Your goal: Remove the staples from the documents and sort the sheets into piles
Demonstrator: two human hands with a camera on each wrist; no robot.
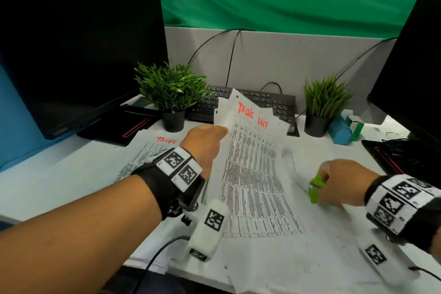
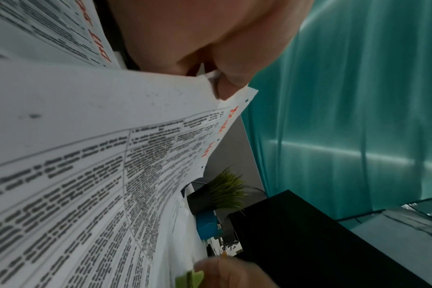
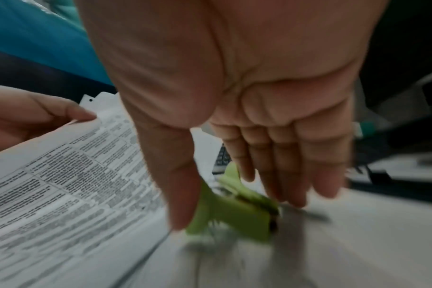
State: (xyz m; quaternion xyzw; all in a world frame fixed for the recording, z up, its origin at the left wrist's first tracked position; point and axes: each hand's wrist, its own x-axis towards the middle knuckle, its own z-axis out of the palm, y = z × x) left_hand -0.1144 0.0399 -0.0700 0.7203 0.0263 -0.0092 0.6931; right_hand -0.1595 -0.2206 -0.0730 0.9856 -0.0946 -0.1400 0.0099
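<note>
- Nearest the head camera, the left hand [image 1: 205, 143] pinches the top corner of a printed sheet [image 1: 253, 169] between thumb and fingers [image 2: 234, 78], the remaining fingers curled behind the paper. The sheet is raised off the desk [image 1: 71, 174], bowed, with its lower edge trailing on the papers below.
- Right hand [image 1: 341, 181] sits just right of the lifted sheet, fingers mostly straight and pointing down. The thumb and fingers [image 3: 284, 175] bracket a green staple remover [image 3: 234, 212] that rests on or hovers just above the papers; motion blur hides whether it is truly gripped or only being touched.
- Risk, as I judge it: the pinch covers only one corner, so a quick pull could tear the paper at the punched holes beside the thumb, or the sheet could slip free and fall back onto the unsorted papers.
- Another risk: if a staple still joins this sheet to one beneath, lifting would drag both. No staple can be made out.
- A loose hold on the staple remover could let it skid across the papers and scuff or shift them.
- Left of the lifted sheet, partly under the left wrist, a second sheet [image 1: 148, 150] with the same red heading lies flat, apparently a started pile.
- More papers [image 1: 322, 246] spread under and to the right of the lifted sheet.
</note>
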